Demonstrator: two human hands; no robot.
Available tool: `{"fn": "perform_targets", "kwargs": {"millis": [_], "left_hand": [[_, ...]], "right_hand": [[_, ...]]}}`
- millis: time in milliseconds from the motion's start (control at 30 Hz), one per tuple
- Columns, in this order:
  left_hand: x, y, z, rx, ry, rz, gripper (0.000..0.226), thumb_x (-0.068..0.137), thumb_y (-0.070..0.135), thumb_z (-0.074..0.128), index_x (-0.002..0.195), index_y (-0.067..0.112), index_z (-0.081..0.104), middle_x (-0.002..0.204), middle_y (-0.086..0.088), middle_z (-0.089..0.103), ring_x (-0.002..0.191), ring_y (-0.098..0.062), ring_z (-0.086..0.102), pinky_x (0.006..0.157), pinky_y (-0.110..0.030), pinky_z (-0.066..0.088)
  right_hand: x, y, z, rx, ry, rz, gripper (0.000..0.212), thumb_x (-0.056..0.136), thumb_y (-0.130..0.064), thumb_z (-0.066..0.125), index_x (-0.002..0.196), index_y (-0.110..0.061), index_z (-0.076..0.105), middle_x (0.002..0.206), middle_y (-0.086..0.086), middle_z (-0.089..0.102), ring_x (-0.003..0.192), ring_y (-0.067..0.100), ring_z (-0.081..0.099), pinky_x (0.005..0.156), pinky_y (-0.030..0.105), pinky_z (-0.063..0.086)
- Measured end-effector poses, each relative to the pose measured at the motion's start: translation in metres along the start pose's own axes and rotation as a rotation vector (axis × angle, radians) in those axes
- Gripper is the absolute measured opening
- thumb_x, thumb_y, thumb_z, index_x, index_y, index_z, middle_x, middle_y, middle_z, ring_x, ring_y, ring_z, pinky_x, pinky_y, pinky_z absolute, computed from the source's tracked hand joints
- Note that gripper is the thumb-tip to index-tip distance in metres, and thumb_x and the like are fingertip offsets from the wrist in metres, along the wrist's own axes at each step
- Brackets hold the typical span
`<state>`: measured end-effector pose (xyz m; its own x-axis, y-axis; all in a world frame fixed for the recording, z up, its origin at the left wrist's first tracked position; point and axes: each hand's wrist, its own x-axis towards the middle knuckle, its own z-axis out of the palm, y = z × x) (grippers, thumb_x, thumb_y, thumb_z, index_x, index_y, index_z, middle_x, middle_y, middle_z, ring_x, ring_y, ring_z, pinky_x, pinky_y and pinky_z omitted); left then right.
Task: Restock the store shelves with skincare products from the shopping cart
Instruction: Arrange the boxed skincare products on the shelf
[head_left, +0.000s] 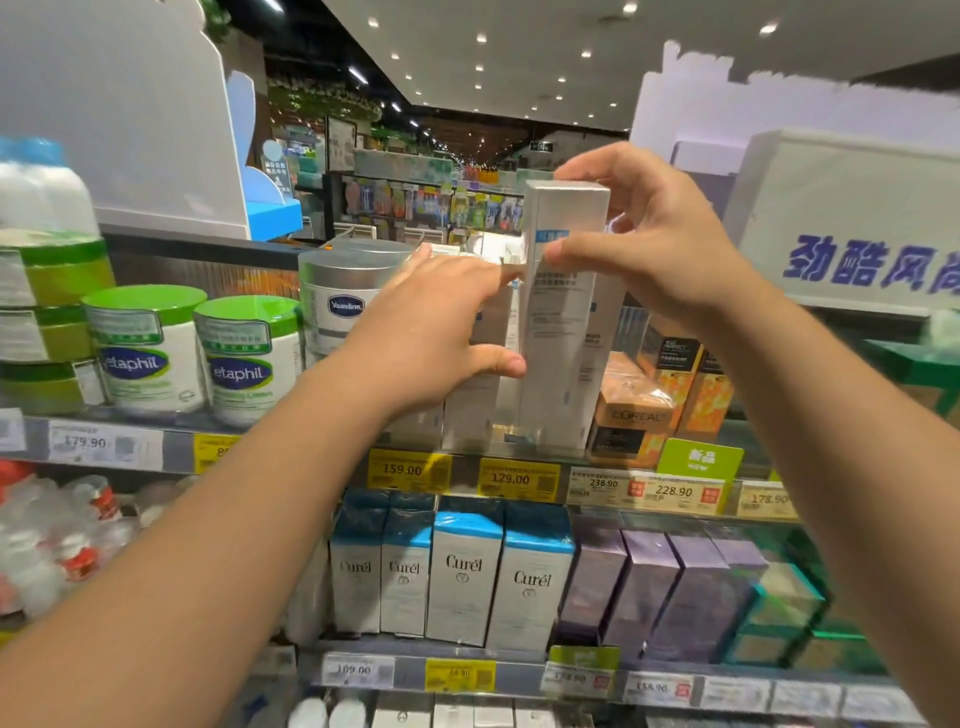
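At your ten o'clock stands a white display board (119, 104). At two o'clock, a white sign (857, 228) carries blue Chinese characters. Ceiling lights (480, 37) dot twelve o'clock, and distant aisle racks (415, 202) sit below them.

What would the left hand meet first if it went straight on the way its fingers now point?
Probably the Vaseline tin. The left hand reaches up and back into the shelf, fingertips near the tin's right edge, thumb beside the tall white box. Depth is unclear, so it might pass beside the tin.
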<state>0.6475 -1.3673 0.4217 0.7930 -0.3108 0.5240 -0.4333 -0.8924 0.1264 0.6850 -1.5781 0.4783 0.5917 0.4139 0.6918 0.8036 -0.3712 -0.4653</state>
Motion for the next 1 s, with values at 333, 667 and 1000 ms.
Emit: {"fn": "perform_targets", "kwargs": {"millis": [333, 667, 1000], "left_hand": [[0.001, -0.007, 0.006, -0.016, 0.056, -0.017, 0.087, 0.077, 0.071, 0.069, 0.151, 0.033, 0.046, 0.151, 0.012, 0.051, 0.140, -0.015, 0.043, 0.118, -0.044, 0.033], [-0.001, -0.012, 0.005, -0.046, 0.069, -0.011, 0.080, 0.084, 0.068, 0.062, 0.154, 0.032, 0.044, 0.156, 0.011, 0.048, 0.145, -0.015, 0.038, 0.122, -0.047, 0.029], [-0.002, -0.013, 0.008, -0.072, 0.155, 0.002, 0.054, 0.094, 0.051, 0.065, 0.145, 0.033, 0.056, 0.146, 0.011, 0.058, 0.136, -0.017, 0.047, 0.117, -0.044, 0.034]], "right_hand": [[0.000, 0.007, -0.002, 0.035, -0.015, 0.048, 0.054, 0.081, -0.031, 0.081, 0.125, -0.011, 0.059, 0.111, 0.004, 0.069, 0.103, 0.021, 0.069, 0.091, 0.038, 0.059], [-0.004, 0.010, 0.002, 0.035, 0.076, 0.047, 0.062, 0.082, -0.042, 0.079, 0.130, -0.010, 0.058, 0.119, 0.009, 0.067, 0.109, 0.028, 0.068, 0.090, 0.053, 0.060], [-0.003, 0.017, 0.011, -0.130, -0.038, 0.013, 0.063, 0.085, -0.043, 0.074, 0.135, -0.012, 0.051, 0.123, 0.004, 0.063, 0.111, 0.025, 0.064, 0.096, 0.043, 0.055]]}}
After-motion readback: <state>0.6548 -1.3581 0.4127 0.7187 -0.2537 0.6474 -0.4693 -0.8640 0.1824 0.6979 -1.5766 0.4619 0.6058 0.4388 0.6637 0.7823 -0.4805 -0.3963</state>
